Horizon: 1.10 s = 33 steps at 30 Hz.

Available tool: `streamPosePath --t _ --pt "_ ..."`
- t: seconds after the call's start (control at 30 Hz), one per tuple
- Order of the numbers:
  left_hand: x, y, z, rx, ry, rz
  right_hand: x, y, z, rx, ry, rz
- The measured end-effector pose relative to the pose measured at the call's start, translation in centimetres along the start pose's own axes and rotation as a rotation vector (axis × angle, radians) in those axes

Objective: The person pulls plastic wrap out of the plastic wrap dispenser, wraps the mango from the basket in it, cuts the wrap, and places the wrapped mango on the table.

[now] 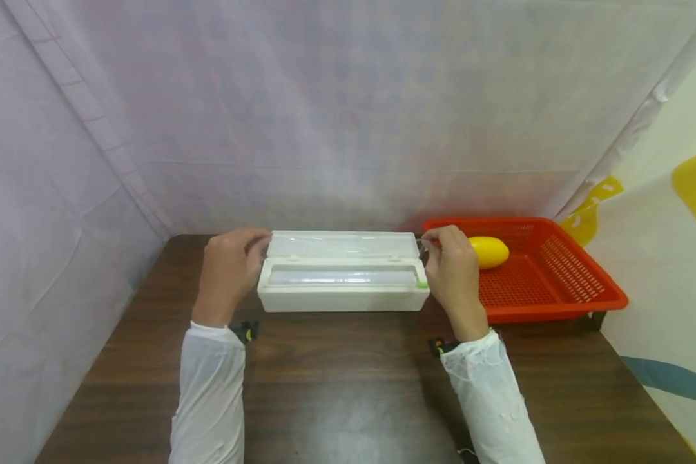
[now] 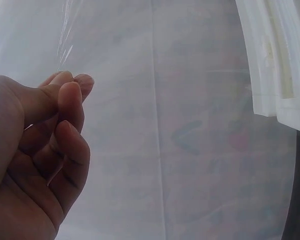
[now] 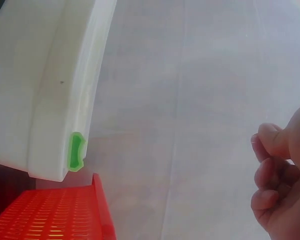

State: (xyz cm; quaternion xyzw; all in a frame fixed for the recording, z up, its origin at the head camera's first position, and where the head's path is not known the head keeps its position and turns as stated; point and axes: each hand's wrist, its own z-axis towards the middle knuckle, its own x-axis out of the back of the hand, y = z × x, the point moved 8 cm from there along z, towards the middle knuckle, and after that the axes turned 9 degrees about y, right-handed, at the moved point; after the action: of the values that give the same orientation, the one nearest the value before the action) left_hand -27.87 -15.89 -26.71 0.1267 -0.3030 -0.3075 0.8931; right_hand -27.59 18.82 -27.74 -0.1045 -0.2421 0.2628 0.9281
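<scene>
Clear film [image 2: 64,40] is barely visible, traced only by glints above the left hand [image 2: 37,150]. Left hand pinches its edge between thumb and forefinger. Right hand [image 1: 454,270] is likewise pinched, its hold on the film unclear. White dispenser box [image 1: 343,283] sits on the desk [image 1: 348,386] between them, beside the red basket [image 1: 557,283].

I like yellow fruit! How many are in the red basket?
1. The yellow fruit lies at the basket's far left, just beyond the right hand. None seems hidden.
</scene>
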Motion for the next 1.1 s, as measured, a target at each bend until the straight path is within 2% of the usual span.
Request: streamPosePath --t 0.27,0.67,0.87,1.1 --pt "0.5 0.6 0.4 -0.053 0.044 -0.012 0.6 -0.4 0.1 0.027 0.026 -0.005" --pt "1.3 1.2 0.9 -0.072 0.082 -0.008 1.5 -1.2 1.2 0.041 0.059 0.008" --pt "1.4 1.2 0.7 -0.087 0.076 -0.004 1.7 -1.3 1.0 0.034 0.055 0.01" --pt "1.3 1.2 0.9 -0.174 0.069 -0.014 1.6 -1.4 0.9 0.06 0.06 0.01"
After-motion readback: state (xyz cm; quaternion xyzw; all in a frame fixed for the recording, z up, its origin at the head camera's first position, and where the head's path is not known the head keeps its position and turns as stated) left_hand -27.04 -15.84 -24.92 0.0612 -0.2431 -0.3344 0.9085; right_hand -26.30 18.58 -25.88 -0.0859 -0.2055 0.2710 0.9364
